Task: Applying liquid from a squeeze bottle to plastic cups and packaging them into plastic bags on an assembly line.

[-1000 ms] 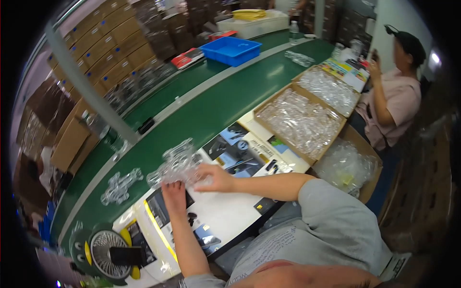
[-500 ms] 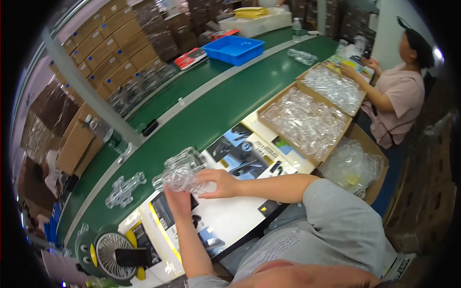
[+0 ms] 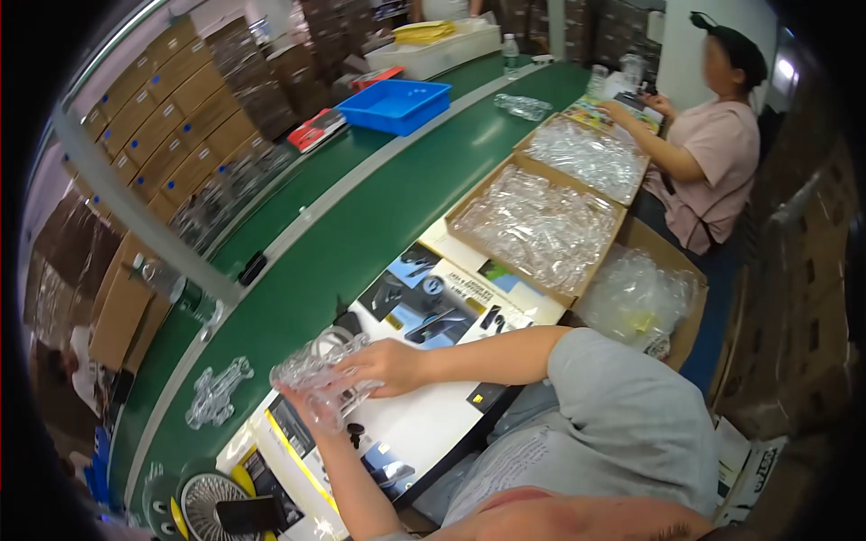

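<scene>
Over the printed cardboard sheet (image 3: 424,302), both my hands are closed on a clear moulded plastic piece (image 3: 311,368) with rounded hollows. My left hand (image 3: 308,413) supports it from below and the near side, partly hidden behind the see-through plastic. Across its right side lie the bent fingers of my right hand (image 3: 393,366). Just behind it shows a round-edged clear plastic part (image 3: 334,341); whether this is a separate piece I cannot tell. A similar clear plastic piece (image 3: 219,392) lies to the left on the green belt.
Two open cartons of clear plastic pieces (image 3: 537,225) (image 3: 591,153) stand at the right, beside a carton holding a plastic bag (image 3: 636,298). A small fan (image 3: 212,505) is at the lower left. Beyond are a blue tray (image 3: 395,106), a bottle (image 3: 185,293) and a seated co-worker (image 3: 713,153).
The whole view has shifted, moving the surroundings left. My hands have turned the clear plastic piece, and the right hand's fingers now reach further across it.
</scene>
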Available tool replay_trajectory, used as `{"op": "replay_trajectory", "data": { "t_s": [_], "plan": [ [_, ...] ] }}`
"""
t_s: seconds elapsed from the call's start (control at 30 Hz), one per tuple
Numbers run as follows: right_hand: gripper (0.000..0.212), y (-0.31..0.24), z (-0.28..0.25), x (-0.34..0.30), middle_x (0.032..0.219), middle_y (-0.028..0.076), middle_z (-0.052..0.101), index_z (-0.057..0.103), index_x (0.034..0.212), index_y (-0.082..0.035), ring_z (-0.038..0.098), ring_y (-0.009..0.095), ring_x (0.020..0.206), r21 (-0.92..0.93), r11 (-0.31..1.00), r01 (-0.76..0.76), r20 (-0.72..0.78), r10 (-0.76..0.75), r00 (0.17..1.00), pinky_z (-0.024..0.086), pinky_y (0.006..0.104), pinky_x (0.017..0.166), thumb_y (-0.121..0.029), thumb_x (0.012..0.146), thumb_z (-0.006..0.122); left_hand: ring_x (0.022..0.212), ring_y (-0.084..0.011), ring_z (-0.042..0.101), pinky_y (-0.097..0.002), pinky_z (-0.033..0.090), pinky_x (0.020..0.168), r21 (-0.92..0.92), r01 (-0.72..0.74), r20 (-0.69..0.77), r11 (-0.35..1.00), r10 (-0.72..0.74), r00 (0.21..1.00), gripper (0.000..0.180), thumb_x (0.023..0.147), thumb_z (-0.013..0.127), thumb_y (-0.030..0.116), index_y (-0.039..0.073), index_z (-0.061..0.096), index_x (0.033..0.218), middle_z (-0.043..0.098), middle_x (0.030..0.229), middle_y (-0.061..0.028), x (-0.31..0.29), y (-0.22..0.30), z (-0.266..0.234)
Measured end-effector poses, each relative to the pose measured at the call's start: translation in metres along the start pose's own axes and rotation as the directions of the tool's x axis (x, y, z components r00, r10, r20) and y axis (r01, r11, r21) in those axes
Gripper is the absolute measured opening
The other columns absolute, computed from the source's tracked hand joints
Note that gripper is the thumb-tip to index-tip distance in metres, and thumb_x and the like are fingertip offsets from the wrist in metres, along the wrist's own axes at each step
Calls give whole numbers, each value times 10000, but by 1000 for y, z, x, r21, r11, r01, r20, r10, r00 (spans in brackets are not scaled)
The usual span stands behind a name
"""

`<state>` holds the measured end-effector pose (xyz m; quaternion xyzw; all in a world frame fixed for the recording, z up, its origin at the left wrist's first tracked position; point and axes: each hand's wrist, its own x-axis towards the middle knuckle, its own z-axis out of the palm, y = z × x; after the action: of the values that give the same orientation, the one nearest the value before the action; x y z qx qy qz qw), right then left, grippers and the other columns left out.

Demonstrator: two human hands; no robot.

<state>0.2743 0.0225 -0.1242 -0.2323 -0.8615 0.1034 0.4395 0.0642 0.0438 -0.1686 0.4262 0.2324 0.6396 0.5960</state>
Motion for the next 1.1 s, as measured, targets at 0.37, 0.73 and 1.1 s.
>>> {"op": "replay_trajectory", "data": {
  "t_s": [0.37,0.73,1.1],
  "plan": [
    [469,0,-3,4,1250,72,491,598,1052,-102,537,243,1023,26,994,103,79,-105,991,436,372,864,-98,605,738,1103,-285,499,-432,415,939,-366,51,-233,929,-144,962,554,875,414,458,33,449,1229,503,1203,-149,18,33,-9],
    [357,-3,10,8,974,93,602,559,1060,-62,565,238,960,267,953,-141,271,66,960,441,370,841,-144,738,689,1118,-292,473,-503,372,947,-491,-172,-25,854,183,983,574,829,445,407,-10,412,1221,473,1226,-164,9,56,-109],
    [321,2,9,11,734,46,626,580,940,-49,581,84,713,393,207,-896,809,387,444,430,237,618,-353,919,480,975,-258,534,-411,417,916,-520,-363,-526,773,45,849,447,867,492,437,19,505,1027,552,984,-115,16,74,-23]
  ]
}}
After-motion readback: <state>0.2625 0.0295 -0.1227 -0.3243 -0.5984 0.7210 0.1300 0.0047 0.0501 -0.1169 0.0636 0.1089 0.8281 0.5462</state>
